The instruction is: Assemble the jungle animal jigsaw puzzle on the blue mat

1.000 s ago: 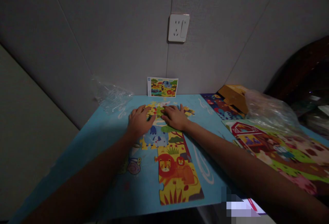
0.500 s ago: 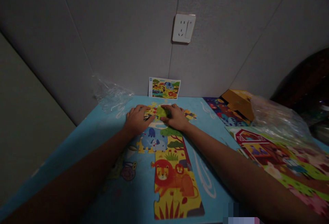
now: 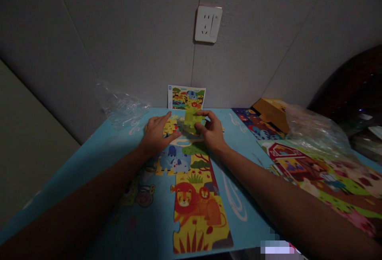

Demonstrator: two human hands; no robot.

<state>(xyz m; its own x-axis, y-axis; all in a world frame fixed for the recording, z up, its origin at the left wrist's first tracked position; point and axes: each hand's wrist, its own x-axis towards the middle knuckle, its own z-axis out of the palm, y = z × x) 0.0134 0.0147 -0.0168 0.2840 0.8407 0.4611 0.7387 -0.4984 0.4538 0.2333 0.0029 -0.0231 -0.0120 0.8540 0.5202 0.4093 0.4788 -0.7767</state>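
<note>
A partly joined animal jigsaw (image 3: 195,196) with a lion and elephants lies on the blue mat (image 3: 98,160). My right hand (image 3: 212,132) pinches a green puzzle piece (image 3: 192,118) and holds it raised above the loose pieces at the jigsaw's far end. My left hand (image 3: 156,134) rests flat, fingers spread, on the loose pieces (image 3: 171,126) beside it. A small reference picture card (image 3: 186,98) leans against the wall just behind both hands.
A crumpled clear plastic bag (image 3: 121,106) lies at the back left. At right sit a yellow box (image 3: 270,112), another clear bag (image 3: 316,130) and a finished farm puzzle (image 3: 313,176). A wall socket (image 3: 208,24) is above. The mat's left edge drops off.
My right hand has lifted the green piece up off the pile, where before it lay pressed flat under the fingers. My left hand stayed on the loose pieces.
</note>
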